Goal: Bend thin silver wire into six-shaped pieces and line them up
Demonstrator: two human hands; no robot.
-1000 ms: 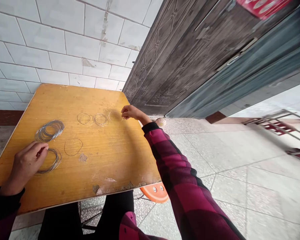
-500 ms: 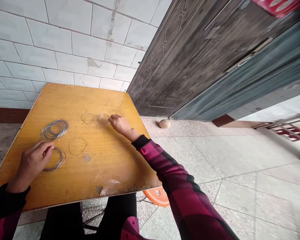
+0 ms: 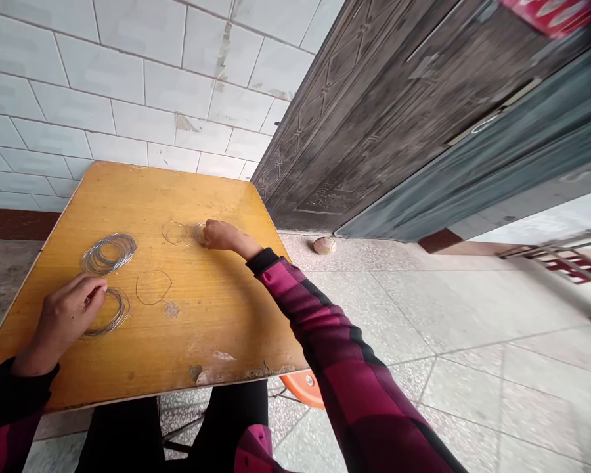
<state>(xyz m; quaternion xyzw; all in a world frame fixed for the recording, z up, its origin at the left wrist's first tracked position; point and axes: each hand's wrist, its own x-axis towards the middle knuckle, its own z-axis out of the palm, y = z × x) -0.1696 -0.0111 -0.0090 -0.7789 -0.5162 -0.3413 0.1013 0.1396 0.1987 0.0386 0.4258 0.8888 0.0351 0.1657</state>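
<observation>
- the left hand (image 3: 71, 312) is at the near left of the worn wooden table (image 3: 226, 322), its fingers curled and the tips of thumb and forefinger close together; i cannot tell whether they meet or pinch a wire.
- just beyond that hand lies the thick coil of silvery wire (image 3: 97, 261), many turns loosely stacked, flat on the tabletop.
- the smaller wire coil (image 3: 122, 315) lies nearer the person, partly hidden by the left hand; i cannot tell whether hand and coil touch.
- to the right of both coils, a single thin wire loop (image 3: 170, 282) rests by itself, near a pale chipped patch (image 3: 171, 309) in the surface.
- the right hand (image 3: 222, 235) reaches over the farther part of the table, knuckles up and fingers bent down; the fingertips are hidden, so i cannot tell whether they grip anything.
- at its fingers are the overlapping fine wire rings (image 3: 197, 232), partly covered by the hand.
- just left of these lie the other thin rings (image 3: 163, 231), flat on the wood.
- a plaid sleeve (image 3: 339, 341) with a black cuff covers the right arm.
</observation>
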